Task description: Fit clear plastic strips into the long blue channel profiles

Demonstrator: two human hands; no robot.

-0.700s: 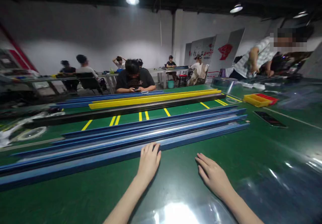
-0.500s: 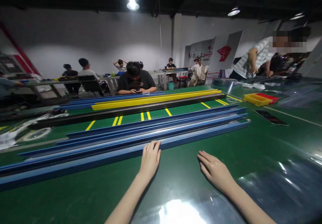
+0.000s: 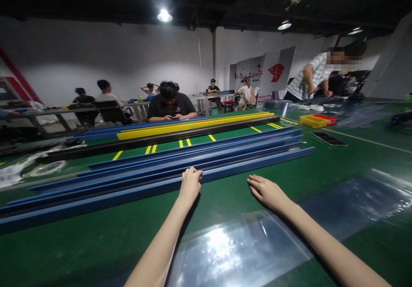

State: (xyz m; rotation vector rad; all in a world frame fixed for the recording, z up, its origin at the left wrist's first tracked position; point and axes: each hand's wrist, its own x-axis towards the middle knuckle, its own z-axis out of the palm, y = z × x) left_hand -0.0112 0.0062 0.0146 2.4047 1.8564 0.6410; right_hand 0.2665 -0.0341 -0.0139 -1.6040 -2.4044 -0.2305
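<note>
Several long blue profile strips [image 3: 193, 158] lie side by side across the green table [image 3: 58, 239]. My left hand [image 3: 190, 183] has its fingers curled over the nearest blue strip [image 3: 247, 165] around its middle, with the fingertips hidden behind the edge. To the right, my right hand [image 3: 265, 190] lies low over the tabletop with fingers stretched out, apart from the strips and holding nothing. Under and beside my forearms are clear plastic sheets [image 3: 244, 252], shiny with lamp glare.
Beyond the blue strips lie a black strip [image 3: 180, 137] and a yellow strip [image 3: 199, 125]. A phone [image 3: 328, 139] and a yellow tray [image 3: 312, 121] with a red one [image 3: 328, 119] are at right. A person [image 3: 170, 102] sits opposite; another [image 3: 309, 76] leans over at right.
The left hand's fingers have curled over the nearest strip, which now lies slightly apart from the others at its right end. My view has shifted, showing more of the plastic sheets.
</note>
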